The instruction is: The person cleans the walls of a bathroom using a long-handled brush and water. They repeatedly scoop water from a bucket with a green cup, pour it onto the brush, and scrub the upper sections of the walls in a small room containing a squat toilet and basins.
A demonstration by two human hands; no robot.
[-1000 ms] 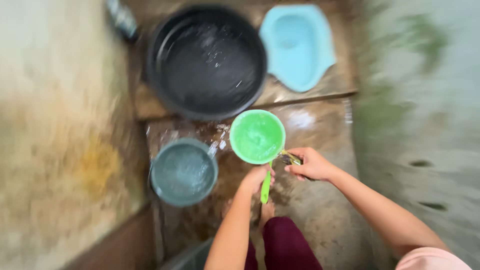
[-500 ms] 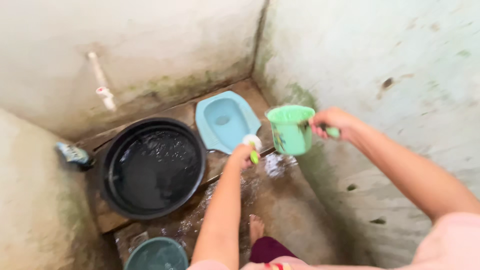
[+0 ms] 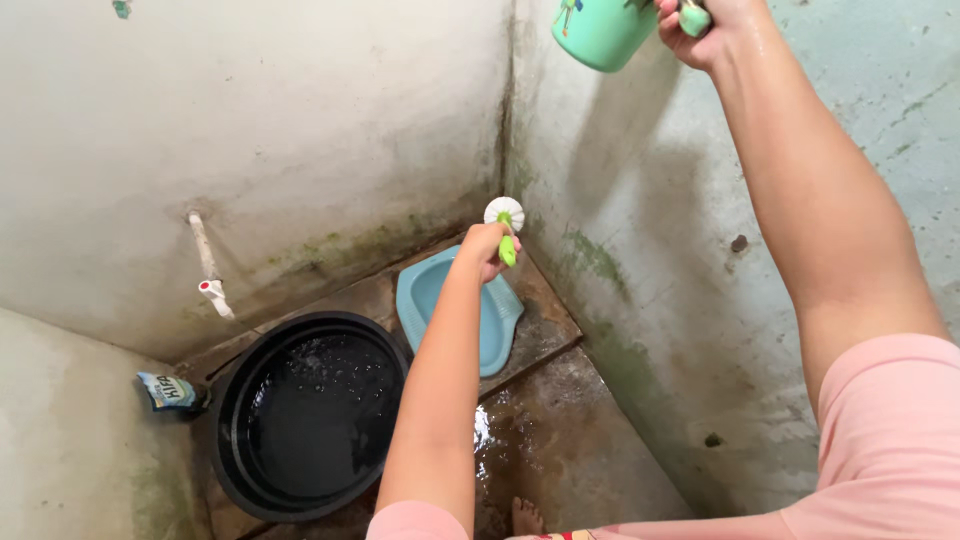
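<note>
While the left hand (image 3: pixel 487 250) reaches forward, arm straight, fingers clamped on a green-handled brush (image 3: pixel 505 222) by the wall corner above the blue squat pan (image 3: pixel 430 295), the right hand (image 3: pixel 700 25), raised high, grips a green scoop (image 3: pixel 600 30) by its handle. Black basin (image 3: pixel 300 420) lower left.

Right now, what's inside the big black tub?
The big black tub holds dark water with little bubbles on top. Nothing floats in it. The left arm covers a strip of its right rim, and the water is too dark to show the bottom.
</note>
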